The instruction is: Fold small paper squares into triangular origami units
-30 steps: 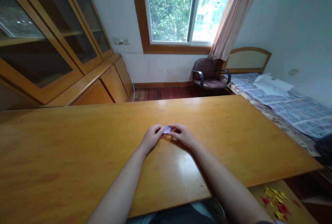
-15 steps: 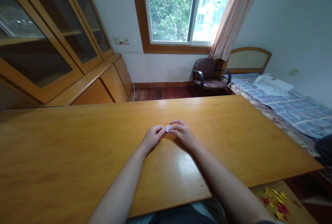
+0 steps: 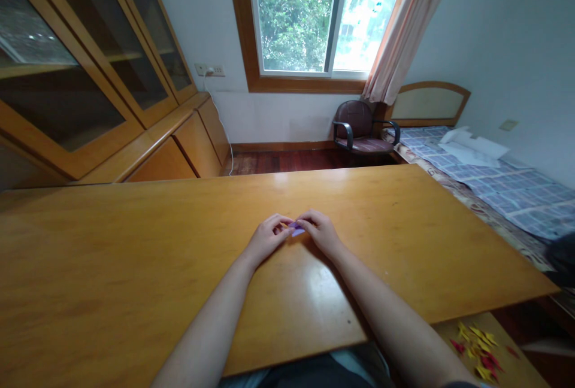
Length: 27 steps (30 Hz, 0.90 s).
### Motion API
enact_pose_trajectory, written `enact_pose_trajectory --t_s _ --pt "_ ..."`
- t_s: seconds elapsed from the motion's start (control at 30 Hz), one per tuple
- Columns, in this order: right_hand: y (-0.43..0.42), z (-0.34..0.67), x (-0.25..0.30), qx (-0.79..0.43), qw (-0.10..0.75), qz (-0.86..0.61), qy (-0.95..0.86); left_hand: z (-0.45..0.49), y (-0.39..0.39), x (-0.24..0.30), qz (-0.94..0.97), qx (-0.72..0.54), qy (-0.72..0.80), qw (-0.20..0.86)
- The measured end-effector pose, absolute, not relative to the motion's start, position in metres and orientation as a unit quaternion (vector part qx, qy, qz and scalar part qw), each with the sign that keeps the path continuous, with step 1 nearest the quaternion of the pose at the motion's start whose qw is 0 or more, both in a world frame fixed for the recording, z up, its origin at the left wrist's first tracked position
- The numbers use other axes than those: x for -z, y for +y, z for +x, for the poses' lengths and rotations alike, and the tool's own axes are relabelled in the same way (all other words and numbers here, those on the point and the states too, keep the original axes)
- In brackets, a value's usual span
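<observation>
A small piece of purple paper (image 3: 297, 230), paler along its lower edge, is held between both hands just above the wooden table (image 3: 148, 268). My left hand (image 3: 268, 236) pinches its left side with thumb and fingers. On the right side, the fingertips of my right hand (image 3: 320, 230) are closed on the paper too. The fingers cover much of it, so its exact folded shape is hard to make out.
Yellow and red folded paper pieces (image 3: 480, 349) lie on a lower surface at the bottom right. Beyond the table stand a brown armchair (image 3: 359, 127) and a bed (image 3: 503, 184). A glass-door cabinet (image 3: 130, 154) lines the left wall.
The paper has turned in my fingers: its pale side showed before, now mostly purple. My right fingers have closed in from a spread pose, and my left fingertips have shifted slightly right.
</observation>
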State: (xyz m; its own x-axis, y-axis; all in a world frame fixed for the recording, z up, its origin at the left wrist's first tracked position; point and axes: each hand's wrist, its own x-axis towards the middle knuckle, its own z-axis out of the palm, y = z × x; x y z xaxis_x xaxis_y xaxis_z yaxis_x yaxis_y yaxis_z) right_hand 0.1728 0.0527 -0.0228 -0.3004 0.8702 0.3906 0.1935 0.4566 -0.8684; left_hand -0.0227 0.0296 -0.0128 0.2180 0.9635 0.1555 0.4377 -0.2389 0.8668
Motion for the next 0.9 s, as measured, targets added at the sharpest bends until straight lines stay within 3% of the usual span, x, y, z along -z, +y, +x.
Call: enact_pose_trajectory --t_s 0.4,0.67,0.9 --pt "0.0516 0.1701 0.0262 -0.444 0.457 -0.393 -0.663 -0.0246 0.0287 0.0099 0.719 -0.349 0.494 0.344" --pt "0.0549 0.1717 0.0250 -0.329 0.465 -0.404 -0.716 -0.0264 0.0290 0.0098 0.718 -0.350 0.486 0.355" --pt "0.0530 0.1693 0.0294 -0.323 0.492 -0.404 -0.700 -0.0279 0.0325 0.0140 0.690 -0.374 0.512 0.348"
